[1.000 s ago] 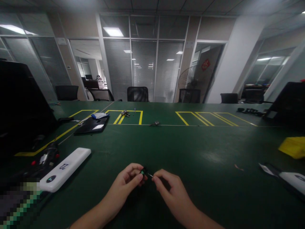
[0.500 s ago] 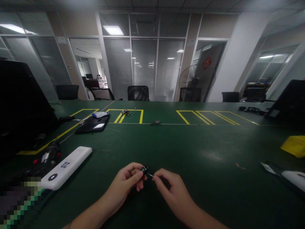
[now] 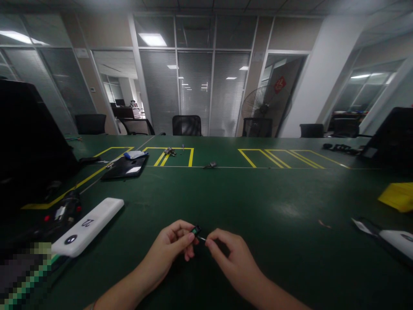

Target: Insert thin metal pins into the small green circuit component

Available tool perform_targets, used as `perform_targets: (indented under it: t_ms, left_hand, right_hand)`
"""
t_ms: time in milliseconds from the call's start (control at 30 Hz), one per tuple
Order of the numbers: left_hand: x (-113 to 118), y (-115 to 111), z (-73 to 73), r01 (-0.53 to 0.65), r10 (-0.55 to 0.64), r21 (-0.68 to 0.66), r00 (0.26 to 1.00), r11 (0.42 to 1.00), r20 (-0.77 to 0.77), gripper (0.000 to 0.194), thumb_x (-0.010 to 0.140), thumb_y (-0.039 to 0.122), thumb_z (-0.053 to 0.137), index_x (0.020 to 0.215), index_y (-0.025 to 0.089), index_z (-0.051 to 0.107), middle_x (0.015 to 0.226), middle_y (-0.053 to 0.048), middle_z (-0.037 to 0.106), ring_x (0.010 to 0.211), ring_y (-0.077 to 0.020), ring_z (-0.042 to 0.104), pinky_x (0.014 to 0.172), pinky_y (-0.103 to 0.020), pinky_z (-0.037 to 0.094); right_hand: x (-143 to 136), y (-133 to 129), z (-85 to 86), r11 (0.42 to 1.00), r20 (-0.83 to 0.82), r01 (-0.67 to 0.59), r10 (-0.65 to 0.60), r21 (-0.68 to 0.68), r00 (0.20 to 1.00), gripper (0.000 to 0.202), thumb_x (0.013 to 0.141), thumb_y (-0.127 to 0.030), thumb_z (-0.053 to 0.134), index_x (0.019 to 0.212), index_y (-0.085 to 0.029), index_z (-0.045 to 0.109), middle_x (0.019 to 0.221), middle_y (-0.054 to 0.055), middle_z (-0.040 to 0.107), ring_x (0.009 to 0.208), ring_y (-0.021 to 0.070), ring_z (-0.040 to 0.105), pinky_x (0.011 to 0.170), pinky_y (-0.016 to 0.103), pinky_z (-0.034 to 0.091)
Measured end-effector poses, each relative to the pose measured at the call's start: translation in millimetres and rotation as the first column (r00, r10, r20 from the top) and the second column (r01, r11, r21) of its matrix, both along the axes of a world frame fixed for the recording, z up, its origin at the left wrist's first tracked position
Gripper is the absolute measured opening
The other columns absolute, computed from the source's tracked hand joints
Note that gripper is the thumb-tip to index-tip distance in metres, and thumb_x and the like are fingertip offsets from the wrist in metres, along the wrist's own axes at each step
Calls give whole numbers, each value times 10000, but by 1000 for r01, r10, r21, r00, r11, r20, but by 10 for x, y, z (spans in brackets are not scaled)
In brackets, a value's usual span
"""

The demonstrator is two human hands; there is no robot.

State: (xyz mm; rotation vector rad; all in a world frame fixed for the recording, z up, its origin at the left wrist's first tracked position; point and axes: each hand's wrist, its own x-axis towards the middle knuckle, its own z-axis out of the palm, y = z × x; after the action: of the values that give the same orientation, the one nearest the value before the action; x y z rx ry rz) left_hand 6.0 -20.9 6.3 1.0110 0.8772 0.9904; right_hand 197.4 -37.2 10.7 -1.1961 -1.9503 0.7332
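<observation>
Near the front of the green table (image 3: 206, 193), my left hand (image 3: 176, 243) pinches a small black part with a green face (image 3: 195, 230) between thumb and fingers. Its exact kind is too small to make out. My right hand (image 3: 230, 254) is closed, with thumb and forefinger gripping a thin metal rod (image 3: 202, 238). The rod's far tip points left and meets or nearly meets the lower right side of the black part; whether it goes in cannot be seen. Both hands are held close together over the tabletop.
To the left lies a white power bank (image 3: 88, 227) marked 22, beside black gear. Farther back are a black tablet-like slab (image 3: 125, 167), small metal pieces (image 3: 169, 151) and a dark small item (image 3: 211, 165). A yellow object (image 3: 396, 196) and another white device (image 3: 398, 241) are at right.
Both hands stay almost in place. The black part's green face shows a little more, and my right fingertips sit slightly farther left. The whole view has shifted very slightly.
</observation>
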Motion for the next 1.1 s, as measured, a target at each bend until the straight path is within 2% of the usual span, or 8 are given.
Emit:
perform_targets:
  t_ms: [200,367,667,800,900,1100]
  left_hand:
    - [5,3,14,10,-10,-19,1000,1000,21,275,740,300,760,905,115,642,734,-56,695,543,-112,588,502,-213,436]
    - [22,2,44,-62,67,-65,995,996,78,253,732,288,769,858,116,634,726,-47,691,561,-121,618,516,-216,462]
    - [-39,44,18,-69,90,-140,984,988,156,240,766,274,751,897,110,635,771,-50,706,608,-102,644,561,-182,504]
    - [-28,26,5,-43,57,-101,988,994,144,221,785,276,734,878,110,621,763,-55,706,599,-109,649,549,-189,507]
    - [3,-3,-9,16,-12,-37,995,999,104,213,798,272,720,877,114,603,746,-62,711,583,-127,658,538,-211,513]
    - [19,-19,-37,50,-51,7,996,999,74,214,805,269,712,883,112,589,726,-67,714,578,-138,669,538,-221,521]
  right_hand:
    - [-9,-3,-4,1000,16,0,0,6,1000,207,919,-265,501,789,-195,646,729,-10,641,680,132,585,634,225,394]
    - [-10,-1,1,1000,32,-5,4,18,999,204,915,-250,503,776,-193,642,716,-12,633,668,128,579,629,225,394]
    - [-9,9,-31,1000,43,-4,3,17,999,178,903,-251,522,784,-199,645,724,-13,639,681,134,590,637,229,395]
    - [-12,6,-25,1000,-1,-2,2,-16,1000,107,865,-229,571,804,-195,652,748,-3,660,698,145,607,645,234,415]
    - [-16,-17,-25,998,-71,-59,57,-20,996,48,827,-199,620,842,-193,666,805,5,690,752,151,631,695,238,441]
    - [-30,-38,-27,992,-39,-129,128,-15,991,88,818,-173,635,858,-212,703,793,-5,704,728,141,640,673,234,435]
